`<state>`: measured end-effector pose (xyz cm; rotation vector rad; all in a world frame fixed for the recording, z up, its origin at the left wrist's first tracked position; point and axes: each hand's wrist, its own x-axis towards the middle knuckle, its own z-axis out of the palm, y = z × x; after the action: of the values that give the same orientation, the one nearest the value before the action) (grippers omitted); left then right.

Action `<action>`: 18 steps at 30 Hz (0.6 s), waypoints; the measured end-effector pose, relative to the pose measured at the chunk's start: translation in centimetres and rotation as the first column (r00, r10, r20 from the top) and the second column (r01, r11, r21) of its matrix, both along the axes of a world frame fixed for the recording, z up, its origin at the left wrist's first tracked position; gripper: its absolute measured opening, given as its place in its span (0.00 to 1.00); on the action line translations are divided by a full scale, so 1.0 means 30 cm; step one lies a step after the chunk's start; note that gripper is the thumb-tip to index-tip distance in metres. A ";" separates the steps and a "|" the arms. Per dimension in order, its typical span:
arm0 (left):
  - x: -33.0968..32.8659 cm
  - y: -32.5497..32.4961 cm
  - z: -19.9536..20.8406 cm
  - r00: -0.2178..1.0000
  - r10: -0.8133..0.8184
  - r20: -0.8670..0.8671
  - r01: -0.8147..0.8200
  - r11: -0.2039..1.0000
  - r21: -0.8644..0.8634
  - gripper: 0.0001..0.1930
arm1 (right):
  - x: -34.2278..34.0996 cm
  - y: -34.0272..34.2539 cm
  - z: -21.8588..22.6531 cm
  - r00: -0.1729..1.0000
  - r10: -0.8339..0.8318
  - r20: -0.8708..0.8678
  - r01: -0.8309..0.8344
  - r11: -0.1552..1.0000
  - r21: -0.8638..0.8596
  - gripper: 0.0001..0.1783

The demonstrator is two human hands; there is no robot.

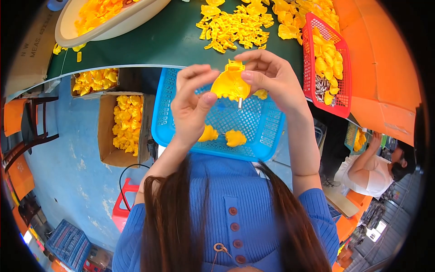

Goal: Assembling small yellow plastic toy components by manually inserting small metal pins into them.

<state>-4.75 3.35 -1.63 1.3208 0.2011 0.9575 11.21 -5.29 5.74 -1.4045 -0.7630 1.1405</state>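
Observation:
Above the blue basket (162, 131), both hands hold one curved yellow plastic shell (228, 85) with a small clip-like part at its top. A short silver metal pin (240, 104) sticks down from its lower edge. My right hand (277, 80) pinches the shell, thumb on its upper right face and index finger by the top. On the opposite side, the thumb and curled fingers of my left hand (191, 97) close on the shell's left edge; those fingers are slightly blurred. Below, in the basket, lie a few yellow pieces (235, 138).
A green table (158, 45) bears small yellow parts (235, 29) and a cream basin (61, 34). At right stands a red basket (346, 81) of yellow shells and silver pins. Cardboard boxes (105, 145) with yellow pieces are at left. Another person (369, 174) sits at far right.

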 end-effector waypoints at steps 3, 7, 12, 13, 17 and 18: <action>-0.023 -0.012 -0.026 0.999 0.002 -0.035 0.001 0.997 0.076 0.17 | -0.014 0.004 -0.003 0.996 -0.059 -0.062 0.058 0.998 -0.021 0.18; 0.019 -0.040 -0.040 0.995 0.070 0.077 -0.085 0.973 0.213 0.36 | -0.055 0.014 -0.014 0.988 -0.091 -0.123 0.091 0.996 -0.010 0.19; 0.029 -0.037 -0.087 0.976 0.190 0.104 -0.202 0.972 0.123 0.41 | -0.107 0.037 -0.045 0.979 -0.108 -0.174 0.114 0.993 0.026 0.18; 0.027 -0.029 -0.086 0.971 0.196 0.134 -0.214 0.968 0.131 0.41 | -0.115 0.043 -0.040 0.975 -0.114 -0.193 0.122 0.992 0.026 0.18; 0.004 -0.022 -0.060 0.953 0.268 0.143 -0.285 0.952 0.115 0.42 | -0.143 0.066 -0.047 0.976 -0.111 -0.187 0.125 0.990 0.062 0.17; -0.003 -0.015 -0.055 0.945 0.304 0.121 -0.317 0.942 0.111 0.43 | -0.148 0.075 -0.049 0.971 -0.097 -0.218 0.111 0.993 0.052 0.17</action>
<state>-4.84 2.90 -3.28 1.3781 0.2787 1.3226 6.77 -3.05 4.28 -1.2301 -0.5606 1.1546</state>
